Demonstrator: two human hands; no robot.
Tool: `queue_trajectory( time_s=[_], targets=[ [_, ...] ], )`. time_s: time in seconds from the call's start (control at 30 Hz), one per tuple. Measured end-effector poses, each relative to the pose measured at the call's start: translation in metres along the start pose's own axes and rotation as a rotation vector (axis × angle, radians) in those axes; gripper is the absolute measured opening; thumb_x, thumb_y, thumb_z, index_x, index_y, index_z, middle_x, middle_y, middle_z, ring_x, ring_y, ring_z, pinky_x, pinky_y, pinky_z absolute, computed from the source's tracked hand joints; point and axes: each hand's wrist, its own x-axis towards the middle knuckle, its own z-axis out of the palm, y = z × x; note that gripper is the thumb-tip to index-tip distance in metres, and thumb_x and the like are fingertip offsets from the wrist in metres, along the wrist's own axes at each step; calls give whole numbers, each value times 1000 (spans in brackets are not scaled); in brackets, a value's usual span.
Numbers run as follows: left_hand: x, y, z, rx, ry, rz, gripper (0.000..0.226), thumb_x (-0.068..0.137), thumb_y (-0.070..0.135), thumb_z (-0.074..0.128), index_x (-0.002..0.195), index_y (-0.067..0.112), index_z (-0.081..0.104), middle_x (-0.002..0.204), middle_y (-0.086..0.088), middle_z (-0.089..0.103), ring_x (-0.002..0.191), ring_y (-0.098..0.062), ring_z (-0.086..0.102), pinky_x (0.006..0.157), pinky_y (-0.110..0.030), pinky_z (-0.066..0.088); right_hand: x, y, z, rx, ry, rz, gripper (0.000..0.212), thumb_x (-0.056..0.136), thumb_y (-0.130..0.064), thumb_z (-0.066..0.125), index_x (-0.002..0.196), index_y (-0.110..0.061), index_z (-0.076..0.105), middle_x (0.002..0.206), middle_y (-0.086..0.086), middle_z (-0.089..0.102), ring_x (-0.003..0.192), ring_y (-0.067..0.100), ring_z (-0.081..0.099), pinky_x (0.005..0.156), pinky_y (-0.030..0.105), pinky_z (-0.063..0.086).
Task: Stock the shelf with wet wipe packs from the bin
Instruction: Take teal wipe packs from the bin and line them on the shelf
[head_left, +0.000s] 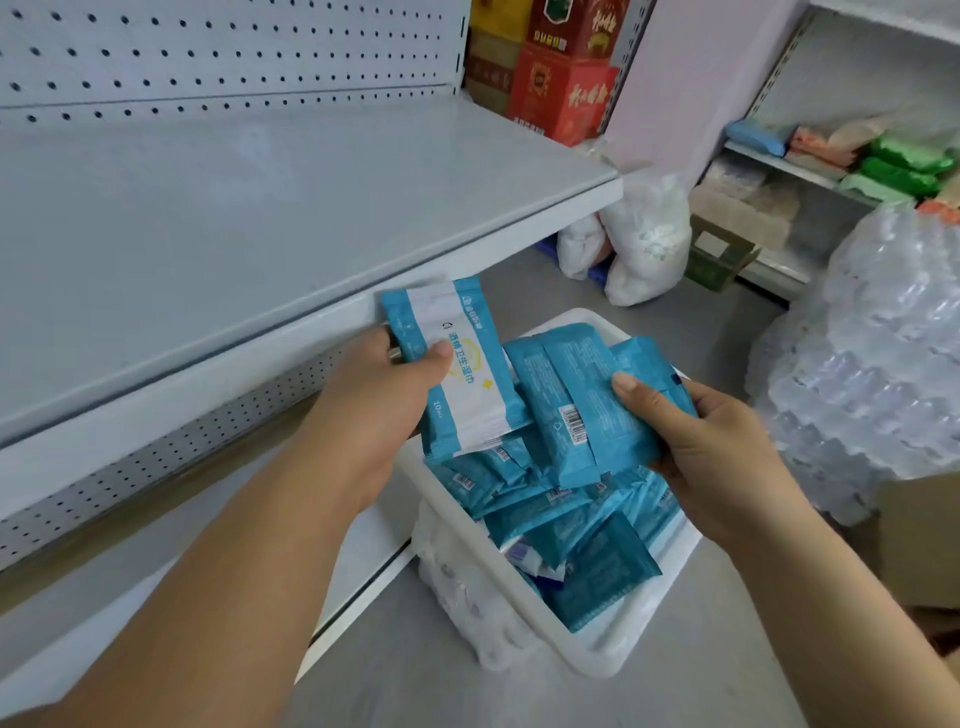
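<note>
A grey floor (519, 696) spreads at six o'clock, a pale pink wall (691, 78) rises at one o'clock beside red cartons (561, 88) at twelve, a white side rack (789, 167) stands at two, and shrink-wrapped bottles (872, 364) at three.

The white-and-blue pack (457, 369) in the left hand (384, 395) carries blue characters, 酒精卫生湿巾, down its face, with "10" near its lower edge. The blue pack (597, 379) in the right hand (711, 447) shows a barcode (571, 417), its digits too small to read. Gold characters on the red boxes (561, 93) are too blurred to read.
</note>
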Motion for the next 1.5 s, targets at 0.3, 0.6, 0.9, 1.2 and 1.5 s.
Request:
queue_trajectory(
  time_s=[0.3,0.6,0.9,1.2,1.5],
  targets=[
    [-43,97,-65,-55,295,288,10,97,25,65,106,22,69,95,5,78,87,-16,76,80,-40,60,-3,-59,132,288,-92,-199,26,84,-18,77,106,-7,70,101,8,78,95,24,76,78,35,61],
    [-105,149,-217,-161,650,434,14,94,19,69,107,18,70,98,7,78,84,-6,73,67,-21,52,-46,-96,329,283,-285,-301,25,82,-20,83,99,-13,67,81,-6,72,69,3,71,60,19,55],
    [-172,121,-322,-311,987,555,17,91,12,70,108,17,68,102,3,78,92,-10,74,78,-29,59,-104,-61,465,220,-503,-368,31,86,-24,79,105,-28,55,90,-7,71,75,5,72,59,24,54],
    [-199,112,-341,-577,1145,630,36,84,17,78,118,19,67,106,5,77,95,-12,74,68,-23,59,-136,-19,498,-36,-856,-312,37,97,-27,67,130,-37,52,119,-3,65,95,13,70,71,27,58],
    [-200,104,-337,-512,1151,620,38,83,18,79,119,17,67,105,2,77,97,-15,74,71,-23,58,-147,-23,484,-76,-1000,-350,17,90,-46,68,104,-38,72,94,-17,73,80,-2,69,60,11,51]
  ],
)
